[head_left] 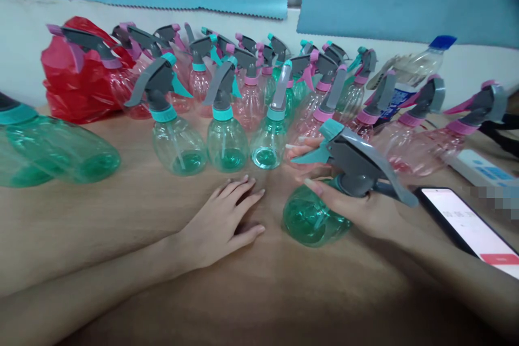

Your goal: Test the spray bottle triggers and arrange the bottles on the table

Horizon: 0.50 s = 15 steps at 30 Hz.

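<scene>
My right hand is wrapped round the neck of a green spray bottle with a grey and teal trigger head. The bottle leans, its base at or just above the table. My left hand lies palm down on the tabletop with fingers stretched out, holding nothing. Just beyond it stand three green spray bottles: one at the left, a middle one and a right one, all with teal collars. I cannot tell whether the right fingertips touch the pink bottles behind them.
Several pink and green spray bottles crowd the back. A red plastic bag sits at the back left. Green bottles stand at the left edge. A lit phone lies at the right, near a blue-capped water bottle.
</scene>
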Each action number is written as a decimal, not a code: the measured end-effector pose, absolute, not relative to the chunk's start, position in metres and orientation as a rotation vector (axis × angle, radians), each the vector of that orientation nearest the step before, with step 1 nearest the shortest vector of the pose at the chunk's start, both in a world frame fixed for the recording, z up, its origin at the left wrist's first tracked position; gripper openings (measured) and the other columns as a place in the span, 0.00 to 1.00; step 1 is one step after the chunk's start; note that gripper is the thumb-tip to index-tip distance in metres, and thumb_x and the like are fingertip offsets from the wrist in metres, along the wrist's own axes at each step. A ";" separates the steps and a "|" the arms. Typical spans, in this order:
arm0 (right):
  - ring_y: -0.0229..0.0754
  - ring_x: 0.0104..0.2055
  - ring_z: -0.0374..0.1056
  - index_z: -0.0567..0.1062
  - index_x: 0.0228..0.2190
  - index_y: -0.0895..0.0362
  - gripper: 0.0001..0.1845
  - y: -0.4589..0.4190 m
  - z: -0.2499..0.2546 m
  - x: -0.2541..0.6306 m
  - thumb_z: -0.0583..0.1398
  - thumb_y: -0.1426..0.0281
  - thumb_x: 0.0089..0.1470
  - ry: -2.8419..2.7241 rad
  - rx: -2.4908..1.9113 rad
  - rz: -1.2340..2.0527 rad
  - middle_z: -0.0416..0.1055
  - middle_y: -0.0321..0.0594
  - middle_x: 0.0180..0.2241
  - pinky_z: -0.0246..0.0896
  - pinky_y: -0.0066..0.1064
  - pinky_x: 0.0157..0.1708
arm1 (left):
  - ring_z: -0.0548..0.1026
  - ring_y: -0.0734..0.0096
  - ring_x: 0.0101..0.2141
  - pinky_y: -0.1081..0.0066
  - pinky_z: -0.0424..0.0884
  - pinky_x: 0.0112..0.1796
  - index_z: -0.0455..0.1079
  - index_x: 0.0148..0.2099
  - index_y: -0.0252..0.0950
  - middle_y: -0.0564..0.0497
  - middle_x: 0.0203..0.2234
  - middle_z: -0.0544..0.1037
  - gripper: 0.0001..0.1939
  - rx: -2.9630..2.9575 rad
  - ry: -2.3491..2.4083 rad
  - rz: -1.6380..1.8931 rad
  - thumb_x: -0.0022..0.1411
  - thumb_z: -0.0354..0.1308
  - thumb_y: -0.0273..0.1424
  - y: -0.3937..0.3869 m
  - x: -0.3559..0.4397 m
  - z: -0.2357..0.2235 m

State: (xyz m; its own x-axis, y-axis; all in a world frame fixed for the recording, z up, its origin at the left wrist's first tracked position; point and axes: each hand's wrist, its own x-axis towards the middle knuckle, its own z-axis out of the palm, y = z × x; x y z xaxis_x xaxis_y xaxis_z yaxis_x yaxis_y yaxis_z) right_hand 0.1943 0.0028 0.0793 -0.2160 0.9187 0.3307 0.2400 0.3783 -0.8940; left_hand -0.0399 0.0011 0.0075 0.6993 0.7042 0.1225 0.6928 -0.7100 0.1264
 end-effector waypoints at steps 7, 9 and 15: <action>0.43 0.34 0.75 0.72 0.43 0.50 0.22 0.004 0.083 0.193 0.57 0.75 0.44 -1.828 -0.977 0.758 0.77 0.39 0.36 0.75 0.36 0.36 | 0.54 0.54 0.61 0.54 0.54 0.57 0.56 0.64 0.32 0.41 0.61 0.59 0.30 2.839 1.162 0.277 0.67 0.48 0.46 0.001 -0.040 0.008; 0.43 0.33 0.75 0.72 0.42 0.49 0.21 0.004 0.083 0.193 0.56 0.75 0.44 -1.850 -0.973 0.724 0.76 0.39 0.38 0.75 0.36 0.34 | 0.54 0.54 0.61 0.54 0.54 0.57 0.56 0.64 0.33 0.41 0.62 0.59 0.30 2.837 1.158 0.275 0.67 0.48 0.46 0.001 -0.040 0.009; 0.45 0.34 0.74 0.72 0.38 0.50 0.16 0.005 0.084 0.192 0.55 0.74 0.45 -1.855 -0.973 0.667 0.76 0.39 0.34 0.73 0.36 0.32 | 0.54 0.54 0.61 0.54 0.53 0.57 0.54 0.65 0.34 0.41 0.62 0.59 0.31 2.826 1.161 0.288 0.67 0.48 0.46 0.001 -0.040 0.008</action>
State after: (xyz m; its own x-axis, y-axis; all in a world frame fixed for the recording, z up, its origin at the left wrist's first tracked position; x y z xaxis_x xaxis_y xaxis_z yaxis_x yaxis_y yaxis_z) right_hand 0.1917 0.0048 0.0844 -0.2759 0.8385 0.4698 0.3473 0.5427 -0.7647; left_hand -0.0403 0.0006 0.0079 0.6965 0.7027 0.1453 0.6890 -0.7115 0.1381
